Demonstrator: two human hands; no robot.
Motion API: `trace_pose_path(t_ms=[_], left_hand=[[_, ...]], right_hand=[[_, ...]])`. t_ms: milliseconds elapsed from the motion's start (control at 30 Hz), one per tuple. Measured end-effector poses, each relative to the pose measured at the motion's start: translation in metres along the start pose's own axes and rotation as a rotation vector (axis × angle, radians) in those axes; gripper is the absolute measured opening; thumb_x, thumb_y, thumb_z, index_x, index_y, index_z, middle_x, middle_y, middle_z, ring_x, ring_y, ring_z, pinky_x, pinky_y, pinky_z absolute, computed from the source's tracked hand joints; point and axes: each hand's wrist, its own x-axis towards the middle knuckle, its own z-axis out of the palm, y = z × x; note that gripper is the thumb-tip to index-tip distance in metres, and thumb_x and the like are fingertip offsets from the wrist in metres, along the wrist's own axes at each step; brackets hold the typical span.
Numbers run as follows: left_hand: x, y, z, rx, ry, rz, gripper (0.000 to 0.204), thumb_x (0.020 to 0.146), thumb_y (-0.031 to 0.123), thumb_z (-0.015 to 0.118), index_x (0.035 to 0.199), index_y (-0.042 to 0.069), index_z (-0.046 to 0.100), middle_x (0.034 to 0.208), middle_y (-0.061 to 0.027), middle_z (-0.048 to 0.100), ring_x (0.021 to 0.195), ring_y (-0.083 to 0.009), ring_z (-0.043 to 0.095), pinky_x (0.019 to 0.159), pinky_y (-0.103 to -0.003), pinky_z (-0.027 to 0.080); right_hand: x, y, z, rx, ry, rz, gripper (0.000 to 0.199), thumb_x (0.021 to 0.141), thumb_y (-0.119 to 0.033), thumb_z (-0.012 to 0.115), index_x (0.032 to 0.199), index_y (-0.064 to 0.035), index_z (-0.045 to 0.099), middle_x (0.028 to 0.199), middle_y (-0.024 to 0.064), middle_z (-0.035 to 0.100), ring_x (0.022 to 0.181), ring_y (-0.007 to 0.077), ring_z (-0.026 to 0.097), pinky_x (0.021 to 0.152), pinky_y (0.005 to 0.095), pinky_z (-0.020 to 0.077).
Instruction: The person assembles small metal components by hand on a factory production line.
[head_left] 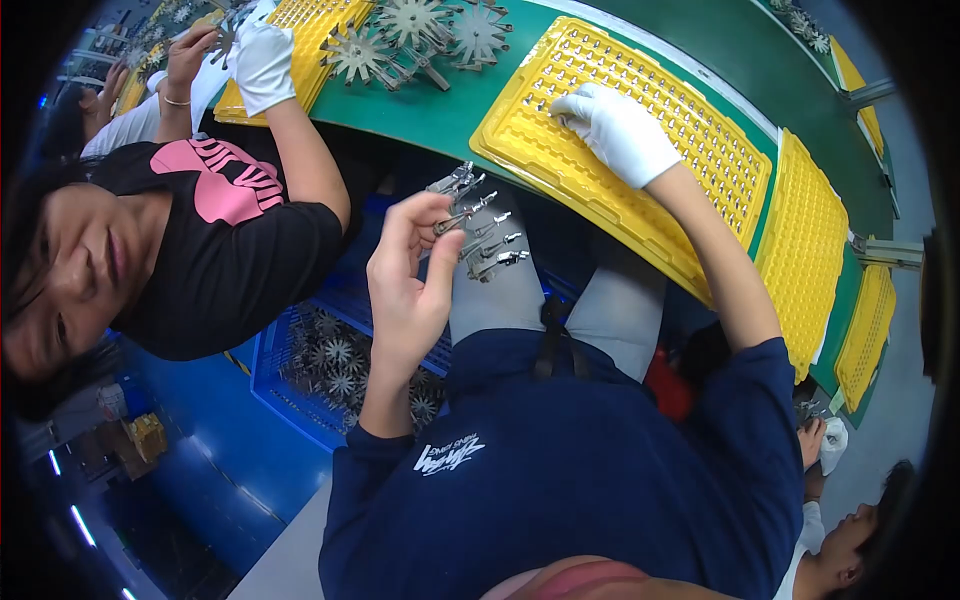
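Note:
My bare left hand (pixel 408 265) pinches a star-shaped metal part (pixel 484 226) by its middle; its silvery arms, with small tips, spread out in front of my lap. My right hand (pixel 615 135) wears a white glove and reaches over a yellow plastic tray (pixel 500 125) on the green table. Its fingertips are drawn together low over the tray's left side, and whatever they hold is too small to tell. Rows of small shiny metal pieces (pixel 640 85) sit in the tray's pockets, mostly on the far and right sides.
More star-shaped metal parts (pixel 410 25) are piled on the green table (pixel 370 105) at the back left. A second yellow tray (pixel 805 240) lies to the right. Below left, a blue crate (pixel 262 375) holds many such parts. A co-worker's gloved hand (pixel 262 68) works close on the left.

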Motion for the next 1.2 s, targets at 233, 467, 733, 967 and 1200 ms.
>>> trace_pose_path(t_ms=[233, 467, 733, 967, 1200], left_hand=[[0.009, 0.001, -0.007, 0.213, -0.051, 0.229, 0.028, 0.079, -0.004, 0.078, 0.102, 0.0, 0.064, 0.098, -0.0087, 0.062, 0.076, -0.014, 0.058, 0.072, -0.028, 0.05], [0.011, 0.01, -0.006, 0.362, 0.041, 0.278, 0.017, 0.081, -0.003, 0.075, 0.098, -0.002, 0.073, 0.109, -0.0143, 0.065, 0.074, -0.0175, 0.063, 0.069, -0.029, 0.051], [0.013, 0.019, 0.003, 0.468, 0.106, 0.266, 0.015, 0.082, -0.004, 0.075, 0.097, -0.001, 0.074, 0.1, -0.0121, 0.063, 0.074, -0.0176, 0.062, 0.066, -0.031, 0.049], [0.017, 0.015, 0.007, 0.437, 0.082, 0.339, 0.013, 0.082, -0.004, 0.074, 0.095, -0.003, 0.073, 0.087, -0.012, 0.068, 0.075, -0.0247, 0.066, 0.066, -0.032, 0.051], [0.011, 0.019, 0.008, 0.423, 0.068, 0.349, 0.012, 0.082, -0.004, 0.073, 0.094, -0.003, 0.072, 0.088, -0.0131, 0.07, 0.075, -0.0261, 0.068, 0.067, -0.033, 0.052]], right_hand=[[0.018, 0.029, 0.027, 0.162, -0.036, -0.022, 0.018, 0.088, -0.003, 0.064, 0.104, -0.0076, 0.071, 0.094, 0.0134, 0.062, 0.089, 0.0327, 0.063, 0.079, 0.0395, 0.0519], [0.011, -0.013, 0.001, 0.116, 0.139, -0.101, 0.014, 0.096, -0.015, 0.061, 0.105, -0.0048, 0.064, 0.099, 0.0174, 0.064, 0.094, 0.036, 0.065, 0.081, 0.0425, 0.0524], [-0.012, -0.108, -0.045, 0.445, 0.003, -0.165, 0.018, 0.094, -0.019, 0.065, 0.106, -0.0062, 0.067, 0.091, 0.0145, 0.068, 0.087, 0.0353, 0.067, 0.077, 0.0424, 0.0538], [-0.016, -0.11, -0.043, 0.429, 0.074, -0.203, 0.023, 0.09, -0.014, 0.068, 0.112, -0.0089, 0.068, 0.093, 0.0129, 0.068, 0.086, 0.0336, 0.067, 0.075, 0.041, 0.0544], [-0.021, -0.115, -0.041, 0.448, 0.119, -0.192, 0.019, 0.085, -0.006, 0.074, 0.103, -0.008, 0.069, 0.084, 0.0123, 0.067, 0.078, 0.0327, 0.067, 0.068, 0.0385, 0.0531]])
